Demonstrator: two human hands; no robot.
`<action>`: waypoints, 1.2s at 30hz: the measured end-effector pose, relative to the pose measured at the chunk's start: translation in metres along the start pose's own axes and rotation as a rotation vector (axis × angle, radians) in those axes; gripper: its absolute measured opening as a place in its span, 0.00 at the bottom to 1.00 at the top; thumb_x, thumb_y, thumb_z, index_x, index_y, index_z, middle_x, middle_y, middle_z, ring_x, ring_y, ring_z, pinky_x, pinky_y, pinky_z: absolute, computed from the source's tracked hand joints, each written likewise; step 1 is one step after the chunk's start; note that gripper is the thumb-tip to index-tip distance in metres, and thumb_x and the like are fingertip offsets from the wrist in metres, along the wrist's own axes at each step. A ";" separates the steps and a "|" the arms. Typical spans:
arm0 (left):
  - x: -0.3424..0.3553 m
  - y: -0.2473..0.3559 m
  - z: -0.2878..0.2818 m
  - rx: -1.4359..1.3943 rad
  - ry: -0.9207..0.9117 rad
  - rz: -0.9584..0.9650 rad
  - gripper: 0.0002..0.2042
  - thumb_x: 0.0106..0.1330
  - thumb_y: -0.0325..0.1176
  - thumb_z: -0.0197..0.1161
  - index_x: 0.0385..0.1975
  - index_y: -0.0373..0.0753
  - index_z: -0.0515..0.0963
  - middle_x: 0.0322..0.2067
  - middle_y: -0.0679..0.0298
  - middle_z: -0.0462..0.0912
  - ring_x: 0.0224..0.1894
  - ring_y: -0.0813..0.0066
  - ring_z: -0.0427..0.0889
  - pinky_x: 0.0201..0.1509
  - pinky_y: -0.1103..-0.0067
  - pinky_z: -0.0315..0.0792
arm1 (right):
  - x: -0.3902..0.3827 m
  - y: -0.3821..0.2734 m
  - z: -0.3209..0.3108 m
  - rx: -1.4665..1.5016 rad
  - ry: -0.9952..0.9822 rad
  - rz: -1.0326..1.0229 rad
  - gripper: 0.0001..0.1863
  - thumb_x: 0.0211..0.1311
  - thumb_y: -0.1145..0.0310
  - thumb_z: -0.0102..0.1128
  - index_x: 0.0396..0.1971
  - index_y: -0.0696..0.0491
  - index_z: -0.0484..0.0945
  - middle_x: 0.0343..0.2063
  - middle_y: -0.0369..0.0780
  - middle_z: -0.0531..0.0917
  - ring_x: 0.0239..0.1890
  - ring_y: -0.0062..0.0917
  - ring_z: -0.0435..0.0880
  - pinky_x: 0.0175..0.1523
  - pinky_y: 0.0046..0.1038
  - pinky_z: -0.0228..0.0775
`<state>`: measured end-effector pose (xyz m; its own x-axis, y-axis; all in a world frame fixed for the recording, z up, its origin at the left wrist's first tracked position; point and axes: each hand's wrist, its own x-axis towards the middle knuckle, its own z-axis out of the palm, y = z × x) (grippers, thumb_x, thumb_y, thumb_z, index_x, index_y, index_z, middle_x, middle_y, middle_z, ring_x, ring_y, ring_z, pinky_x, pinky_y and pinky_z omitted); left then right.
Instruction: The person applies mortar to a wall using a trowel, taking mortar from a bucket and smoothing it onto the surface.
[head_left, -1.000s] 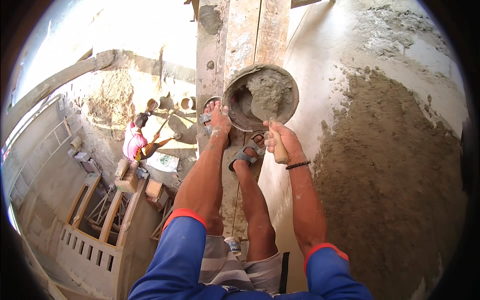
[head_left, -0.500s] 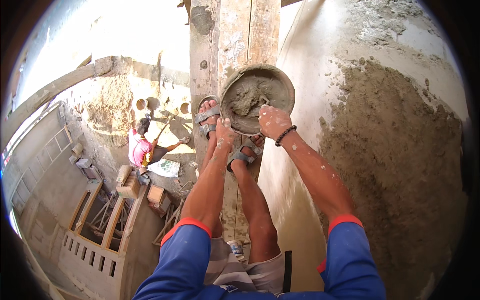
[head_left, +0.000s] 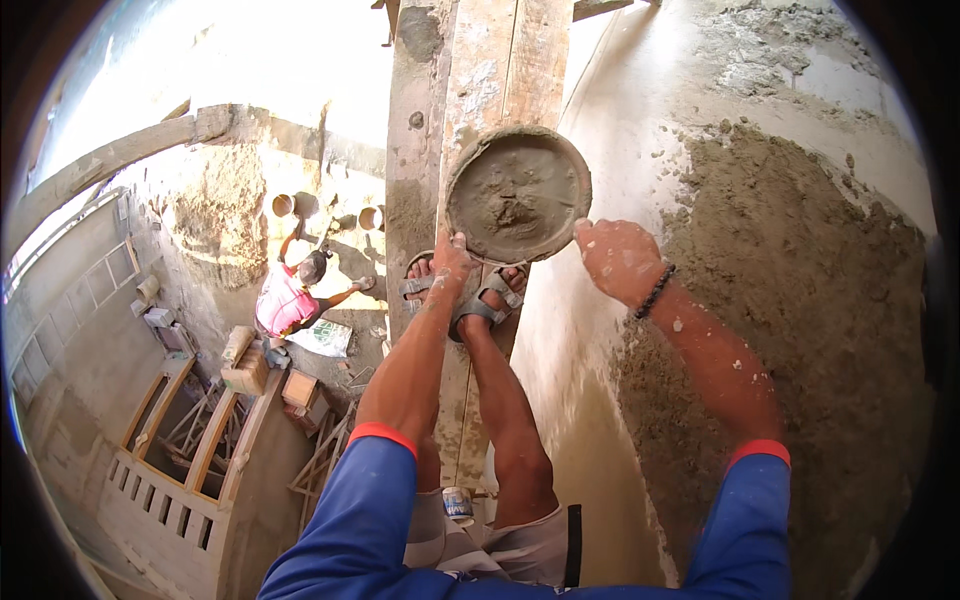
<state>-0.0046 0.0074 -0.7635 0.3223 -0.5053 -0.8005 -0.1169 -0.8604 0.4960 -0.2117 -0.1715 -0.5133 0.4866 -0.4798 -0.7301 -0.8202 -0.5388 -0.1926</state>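
A round mortar pan [head_left: 572, 160], coated in grey cement, is held over the wooden planks. Wet mortar [head_left: 515, 195] lies inside it, with a rough hollow in the middle. My left hand [head_left: 455, 262] grips the pan's near left rim, thumb on top. Just right of the pan, my right hand [head_left: 622, 262] is closed, with dried mortar spots on its skin and a dark beaded bracelet at the wrist. Whatever its curled fingers hold is hidden. Beside that hand rises a wall [head_left: 760, 300], partly covered in rough wet mortar.
I stand in sandals on narrow planks [head_left: 505, 70] high above the ground. Below left, a person in a pink shirt [head_left: 285, 300] crouches near round containers [head_left: 283, 205], a white sack [head_left: 322, 338] and stacked blocks [head_left: 247, 372]. A small can [head_left: 458, 505] sits near my legs.
My right hand has come out of the pan and moved right, toward the wall. The mortar heap in the pan looks flatter. The person below has leaned toward the containers.
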 end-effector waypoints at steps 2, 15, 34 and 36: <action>-0.018 0.025 0.018 -0.105 -0.075 -0.050 0.13 0.71 0.37 0.47 0.50 0.38 0.64 0.39 0.57 0.74 0.27 0.63 0.81 0.27 0.75 0.77 | 0.007 0.031 -0.007 -0.026 -0.016 0.100 0.07 0.59 0.71 0.47 0.34 0.54 0.72 0.29 0.46 0.80 0.34 0.39 0.82 0.39 0.38 0.75; 0.002 0.099 -0.027 0.225 0.014 0.328 0.13 0.67 0.39 0.51 0.37 0.34 0.67 0.34 0.40 0.77 0.41 0.37 0.74 0.42 0.57 0.66 | 0.146 -0.007 0.150 -1.719 -0.161 0.397 0.07 0.51 0.71 0.56 0.31 0.49 0.81 0.26 0.34 0.79 0.30 0.26 0.80 0.26 0.34 0.73; 0.016 0.097 -0.038 0.251 -0.071 0.015 0.13 0.68 0.39 0.50 0.41 0.35 0.68 0.38 0.39 0.77 0.45 0.38 0.75 0.48 0.57 0.67 | 0.080 -0.045 0.090 -0.037 -0.117 -0.109 0.13 0.53 0.63 0.60 0.36 0.54 0.81 0.38 0.43 0.83 0.42 0.36 0.83 0.46 0.34 0.76; 0.011 0.090 -0.050 0.250 -0.017 0.075 0.13 0.68 0.39 0.50 0.41 0.35 0.67 0.38 0.39 0.77 0.44 0.38 0.75 0.47 0.57 0.68 | 0.056 -0.048 0.046 -0.021 -0.185 -0.090 0.12 0.54 0.66 0.58 0.37 0.54 0.80 0.36 0.43 0.83 0.41 0.36 0.83 0.45 0.34 0.76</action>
<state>0.0354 -0.0726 -0.7108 0.2880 -0.5671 -0.7716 -0.3686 -0.8093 0.4573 -0.1590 -0.1407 -0.5753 0.4926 -0.2942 -0.8190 -0.7683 -0.5890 -0.2505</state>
